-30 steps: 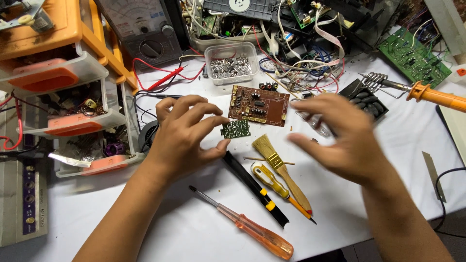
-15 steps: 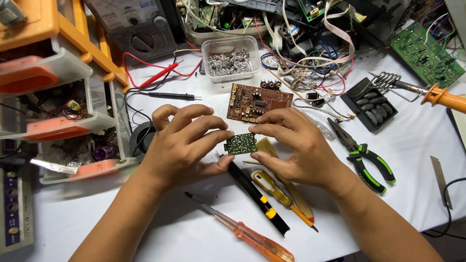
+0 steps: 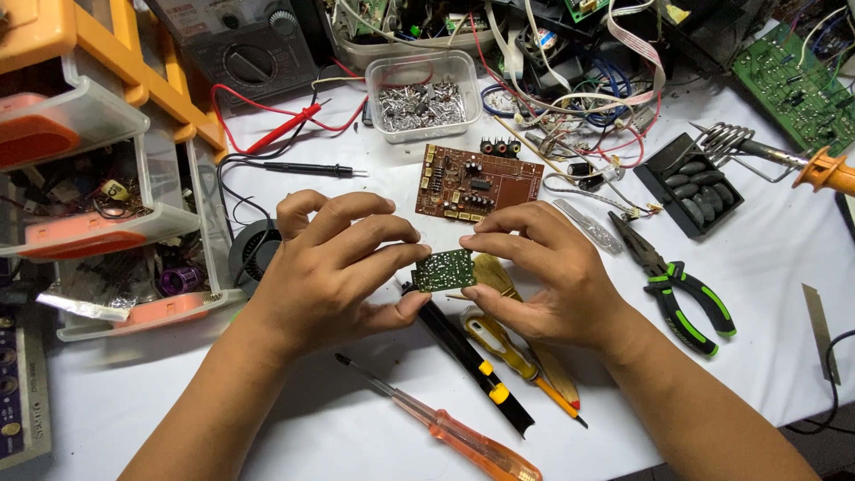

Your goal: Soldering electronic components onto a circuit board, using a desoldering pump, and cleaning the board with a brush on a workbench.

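Left hand [image 3: 334, 272] and right hand [image 3: 548, 272] pinch a small green circuit board [image 3: 443, 270].

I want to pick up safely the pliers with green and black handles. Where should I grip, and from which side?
Grip the pliers by the two handles, coming from the right front. They lie flat on the white table, handles spread toward the table's near edge and free of clutter, while the metal tip points into the wires.

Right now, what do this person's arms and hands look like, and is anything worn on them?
Both are bare. The left hand and right hand wear no gloves, and no rings, watch or bracelet show. No sleeves reach into view on either forearm, up to the picture's lower edge. The fingernails are short and unpainted. No marks or bandages can be seen.
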